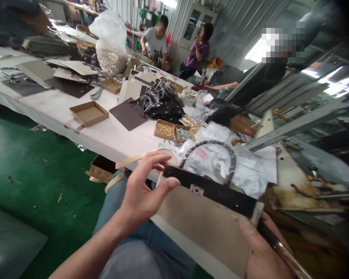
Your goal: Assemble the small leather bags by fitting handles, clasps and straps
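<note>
My left hand grips the upper left corner of a beige bag panel, thumb on its near face and fingers behind. A black strip runs along the top edge, with a small metal fitting near its middle. At the right end, my right hand is closed on the same panel, its thumb on the front. A dark, shiny rod-like piece passes by that hand; its kind is unclear. Behind the panel arches a dark plastic-wrapped handle; the panel hides its lower ends.
On the white table stand small boxes of gold studs and silver studs, a shallow cardboard box and dark panels. Crumpled plastic lies right. A metal post slants nearby. People work beyond.
</note>
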{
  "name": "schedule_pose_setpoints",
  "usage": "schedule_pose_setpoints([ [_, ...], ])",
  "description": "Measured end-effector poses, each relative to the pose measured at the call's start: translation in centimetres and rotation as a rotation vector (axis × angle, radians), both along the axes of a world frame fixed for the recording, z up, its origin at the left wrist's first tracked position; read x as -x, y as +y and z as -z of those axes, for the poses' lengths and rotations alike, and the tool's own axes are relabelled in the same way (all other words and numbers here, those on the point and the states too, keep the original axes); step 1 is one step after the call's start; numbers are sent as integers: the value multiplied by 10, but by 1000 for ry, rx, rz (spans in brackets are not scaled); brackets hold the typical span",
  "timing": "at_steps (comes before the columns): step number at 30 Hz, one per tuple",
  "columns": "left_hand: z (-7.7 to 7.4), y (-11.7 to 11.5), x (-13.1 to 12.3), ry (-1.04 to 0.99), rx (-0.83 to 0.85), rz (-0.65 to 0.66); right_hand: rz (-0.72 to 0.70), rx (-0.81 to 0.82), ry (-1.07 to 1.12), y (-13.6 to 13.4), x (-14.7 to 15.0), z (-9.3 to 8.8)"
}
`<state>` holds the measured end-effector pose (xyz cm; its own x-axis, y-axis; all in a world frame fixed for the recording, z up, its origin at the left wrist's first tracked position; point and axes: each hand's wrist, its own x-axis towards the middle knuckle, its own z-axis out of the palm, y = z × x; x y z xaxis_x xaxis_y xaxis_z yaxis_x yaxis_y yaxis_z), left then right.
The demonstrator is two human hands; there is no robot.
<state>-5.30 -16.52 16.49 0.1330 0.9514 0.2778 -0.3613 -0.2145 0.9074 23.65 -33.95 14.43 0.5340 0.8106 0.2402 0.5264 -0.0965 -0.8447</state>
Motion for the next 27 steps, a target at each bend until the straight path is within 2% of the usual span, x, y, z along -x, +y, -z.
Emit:
schedule_pose_setpoints([
  [1,8,10,8,23,2,-45,21,-7,105,5,2,1],
  [2,16,20,16,32,14,-34,32,-18,215,12,5,2],
  [3,25,28,24,28,26,40,33,-26,325,18,9,4],
  [6,50,38,39,-38,74,421,38,-39,612,36,17,15],
  [9,67,30,45,-40,167,790,57,4,816,48,20,35],
  [11,76,21,47,21,258,967,38,72,877,54,20,50],
  [12,79,17,49,56,297,1012,34,106,886,56,19,57],
  [13,83,15,50,90,324,1024,35,130,878,58,18,64],
  [15,88,13,53,162,345,960,34,154,828,64,14,76],
  [19,99,18,49,321,322,701,9,201,769,83,6,88],
  [21,103,24,45,359,336,572,1,246,762,99,0,89],
  [23,106,30,40,357,343,497,-36,291,732,120,-7,86],
  [27,109,50,31,275,384,484,-211,328,686,177,-25,78],
])
